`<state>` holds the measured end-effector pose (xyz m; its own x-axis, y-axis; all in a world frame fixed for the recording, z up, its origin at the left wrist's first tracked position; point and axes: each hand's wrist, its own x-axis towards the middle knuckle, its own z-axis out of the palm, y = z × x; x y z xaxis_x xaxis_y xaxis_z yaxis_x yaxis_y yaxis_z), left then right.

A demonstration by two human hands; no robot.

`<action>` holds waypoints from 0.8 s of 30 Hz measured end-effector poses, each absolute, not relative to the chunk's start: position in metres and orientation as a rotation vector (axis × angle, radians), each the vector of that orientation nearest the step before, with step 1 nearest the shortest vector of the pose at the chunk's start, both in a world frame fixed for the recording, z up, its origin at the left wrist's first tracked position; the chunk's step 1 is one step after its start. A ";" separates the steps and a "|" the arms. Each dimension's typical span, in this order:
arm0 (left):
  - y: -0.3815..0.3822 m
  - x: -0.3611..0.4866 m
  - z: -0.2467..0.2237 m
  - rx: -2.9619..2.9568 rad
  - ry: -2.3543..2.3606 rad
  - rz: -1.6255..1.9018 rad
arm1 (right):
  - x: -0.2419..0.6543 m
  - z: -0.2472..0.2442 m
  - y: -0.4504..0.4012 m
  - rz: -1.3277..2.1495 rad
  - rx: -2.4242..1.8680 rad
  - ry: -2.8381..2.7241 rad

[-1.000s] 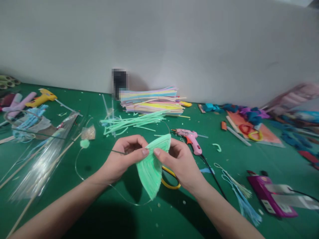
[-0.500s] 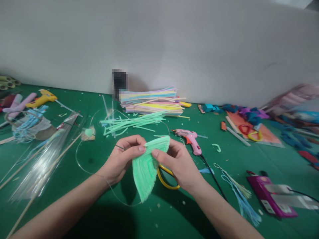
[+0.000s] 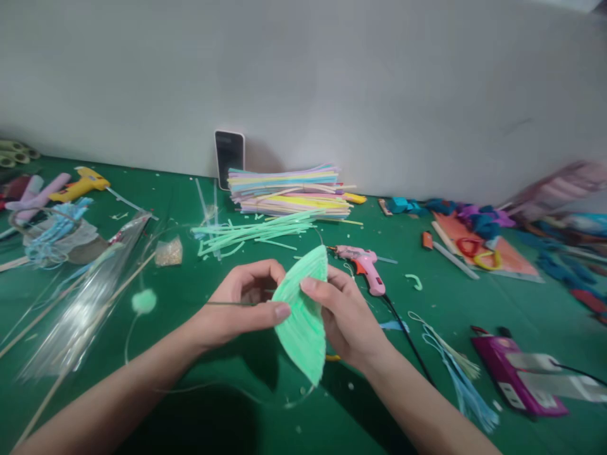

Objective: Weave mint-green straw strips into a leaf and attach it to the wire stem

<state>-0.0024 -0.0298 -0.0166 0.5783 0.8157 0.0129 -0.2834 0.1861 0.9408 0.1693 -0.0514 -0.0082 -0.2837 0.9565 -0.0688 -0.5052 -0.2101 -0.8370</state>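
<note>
A mint-green leaf-shaped piece [image 3: 298,328] made of pipe cleaners laid side by side is held up between my hands. My left hand [image 3: 246,300] pinches its left edge, thumb in front and fingers behind. My right hand [image 3: 346,309] grips the right side, its thumb pressed on the front face and the other fingers partly hidden behind. A thin dark stem [image 3: 232,303] runs leftward from the piece past my left thumb. From its lower tip a fine clear line [image 3: 256,399] loops left, and a green pom-pom [image 3: 143,301] hangs by such a line beyond my left forearm.
Loose green pipe cleaners [image 3: 256,234] lie ahead, before a multicoloured bundle [image 3: 289,193] and a phone [image 3: 230,158] against the wall. A pink glue gun [image 3: 363,265] sits right, its cord trailing forward. Clear wrappers [image 3: 90,303] and sticks lie left; a purple device [image 3: 515,373] lies right.
The leaf-shaped piece has turned more upright and shifted slightly right. My left thumb has moved lower along its edge. The pom-pom has swung down and left, away from the small bead packet.
</note>
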 end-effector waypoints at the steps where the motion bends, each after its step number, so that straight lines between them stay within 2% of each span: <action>1: -0.030 -0.003 -0.016 1.138 0.572 0.817 | 0.170 -0.008 -0.051 1.709 -0.756 -0.897; 8: -0.029 -0.001 -0.018 1.145 0.684 0.838 | 0.173 -0.010 -0.049 1.673 -0.802 -1.073; 24: -0.030 0.003 -0.022 1.003 0.578 0.963 | 0.172 -0.002 -0.054 1.563 -0.953 -1.119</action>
<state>0.0028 -0.0301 -0.0215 0.4801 0.8771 0.0148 -0.3991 0.2033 0.8941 0.1718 -0.0545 -0.0022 -0.2388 0.9691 -0.0618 -0.2539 -0.1237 -0.9593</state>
